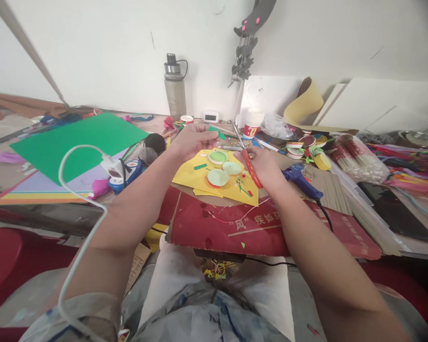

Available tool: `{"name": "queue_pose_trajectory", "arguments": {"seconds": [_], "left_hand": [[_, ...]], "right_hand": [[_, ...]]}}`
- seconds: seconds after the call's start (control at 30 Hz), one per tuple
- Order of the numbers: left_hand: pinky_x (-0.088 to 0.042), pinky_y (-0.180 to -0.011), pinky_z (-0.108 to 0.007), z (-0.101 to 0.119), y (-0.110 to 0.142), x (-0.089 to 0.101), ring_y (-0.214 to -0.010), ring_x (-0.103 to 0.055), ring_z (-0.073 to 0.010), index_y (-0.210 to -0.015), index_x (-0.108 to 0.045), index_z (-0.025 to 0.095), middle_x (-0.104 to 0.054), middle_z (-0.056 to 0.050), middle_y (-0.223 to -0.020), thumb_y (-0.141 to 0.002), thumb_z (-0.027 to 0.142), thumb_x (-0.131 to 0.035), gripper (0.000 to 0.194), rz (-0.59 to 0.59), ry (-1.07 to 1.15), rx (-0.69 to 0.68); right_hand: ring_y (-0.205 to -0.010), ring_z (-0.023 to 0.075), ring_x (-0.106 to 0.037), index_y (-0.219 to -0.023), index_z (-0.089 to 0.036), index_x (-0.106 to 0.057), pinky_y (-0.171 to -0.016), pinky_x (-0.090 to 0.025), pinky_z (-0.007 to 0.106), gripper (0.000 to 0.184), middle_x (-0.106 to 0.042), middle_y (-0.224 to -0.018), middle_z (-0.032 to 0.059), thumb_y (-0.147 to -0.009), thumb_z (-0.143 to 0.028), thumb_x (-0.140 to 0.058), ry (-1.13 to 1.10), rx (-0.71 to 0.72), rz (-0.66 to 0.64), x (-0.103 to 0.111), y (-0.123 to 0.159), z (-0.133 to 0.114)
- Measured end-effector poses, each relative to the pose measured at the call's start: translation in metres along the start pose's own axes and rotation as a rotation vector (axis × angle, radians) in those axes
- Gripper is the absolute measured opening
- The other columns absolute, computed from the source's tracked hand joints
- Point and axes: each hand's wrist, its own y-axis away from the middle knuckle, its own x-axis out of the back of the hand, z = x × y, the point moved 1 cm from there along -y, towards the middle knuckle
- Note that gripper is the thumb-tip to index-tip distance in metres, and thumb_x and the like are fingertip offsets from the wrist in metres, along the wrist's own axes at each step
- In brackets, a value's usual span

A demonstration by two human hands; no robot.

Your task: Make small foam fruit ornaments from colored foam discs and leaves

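A person's left hand (196, 141) pinches a small piece of green paper (217, 132) between thumb and fingers above a cluttered table (157, 124), while the right hand (262, 164) grips a pair of scissors with red handles (252, 170), their metal blades pointing up and away from the body, near the paper. Below the hands, three round, shallow pale-green discs (218, 178) lie on yellow paper (185, 174), beside thin green and red scraps (243, 184). A large sheet of bright green paper (82, 142) lies to the left, on other coloured sheets. A blue glue gun (303, 181) rests just right of the right forearm, with a black smartphone (397, 210) farther right. A grey bottle with a black cap (176, 92) stands at the back, against a white wall (110, 52).
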Motion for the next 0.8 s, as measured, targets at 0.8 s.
{"name": "queue_pose_trajectory", "arguments": {"seconds": [0.8], "left_hand": [[-0.04, -0.054, -0.022, -0.023, 0.0, -0.011, -0.054, -0.054, -0.0072, -0.069, -0.072, 0.016, -0.063, -0.001, -0.056, -0.078, 0.032, -0.087, 0.024, 0.003, -0.3, 0.035]], "right_hand": [[-0.12, 0.0398, -0.063, -0.116, -0.007, -0.072, -0.105, -0.044, 0.056, 0.029, -0.071, -0.118, 0.0275, -0.096, -0.027, -0.064, 0.622, -0.048, 0.09, 0.0, -0.005, 0.007]]}}
